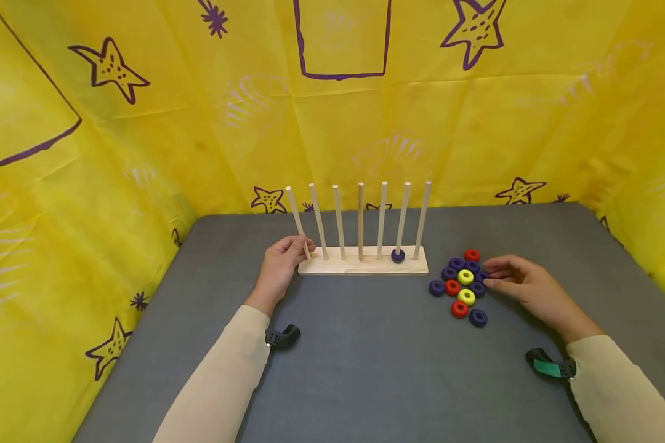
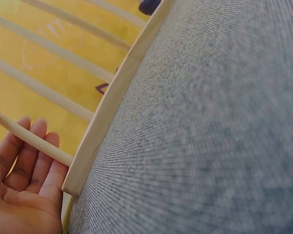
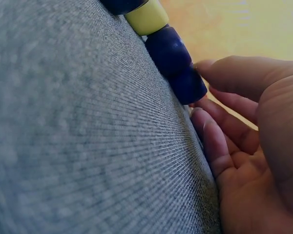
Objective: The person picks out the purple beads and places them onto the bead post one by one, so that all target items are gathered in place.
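A pale wooden rack [image 1: 364, 266] with several upright pegs stands towards the back of the table. My left hand [image 1: 281, 261] holds the leftmost peg [image 2: 36, 141] low down, with the thumb in front and the fingers behind. One dark blue ring [image 1: 398, 256] sits at the foot of the second peg from the right. Right of the rack lies a cluster of blue, red [image 1: 459, 309] and yellow [image 1: 466, 298] rings. At its right edge my right hand [image 1: 523, 286] pinches a dark blue ring [image 3: 188, 87] between thumb and fingers; the ring still touches its neighbour.
The grey table [image 1: 360, 357] ends at a yellow cloth [image 1: 332, 123] with purple drawings behind and at the sides. Each wrist wears a strap with a dark device, the left one [image 1: 284, 336] and the right one [image 1: 548, 364], just above the table.
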### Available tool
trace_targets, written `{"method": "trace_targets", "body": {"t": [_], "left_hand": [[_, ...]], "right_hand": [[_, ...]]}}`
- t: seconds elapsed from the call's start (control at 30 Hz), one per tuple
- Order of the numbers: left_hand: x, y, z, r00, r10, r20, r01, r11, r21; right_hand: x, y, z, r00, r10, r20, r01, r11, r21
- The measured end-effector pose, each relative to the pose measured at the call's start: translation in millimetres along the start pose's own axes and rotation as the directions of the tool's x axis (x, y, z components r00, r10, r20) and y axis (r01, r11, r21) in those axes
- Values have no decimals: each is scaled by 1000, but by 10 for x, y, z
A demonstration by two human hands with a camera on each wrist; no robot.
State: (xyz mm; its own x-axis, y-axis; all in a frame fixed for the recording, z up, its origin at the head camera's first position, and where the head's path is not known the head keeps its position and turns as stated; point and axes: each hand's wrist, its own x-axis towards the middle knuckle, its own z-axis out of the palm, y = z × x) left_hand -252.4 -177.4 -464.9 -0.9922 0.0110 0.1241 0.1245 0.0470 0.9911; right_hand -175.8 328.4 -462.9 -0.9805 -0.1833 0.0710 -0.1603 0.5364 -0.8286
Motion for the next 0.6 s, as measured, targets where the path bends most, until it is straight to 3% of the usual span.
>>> {"method": "trace_targets", "body": {"t": [0.6], "left_hand": [[2, -9, -14, 1000, -9, 6, 9, 1000, -10]], "right_hand": [[27, 28, 17, 1000, -6, -2, 6, 997, -75]]}}
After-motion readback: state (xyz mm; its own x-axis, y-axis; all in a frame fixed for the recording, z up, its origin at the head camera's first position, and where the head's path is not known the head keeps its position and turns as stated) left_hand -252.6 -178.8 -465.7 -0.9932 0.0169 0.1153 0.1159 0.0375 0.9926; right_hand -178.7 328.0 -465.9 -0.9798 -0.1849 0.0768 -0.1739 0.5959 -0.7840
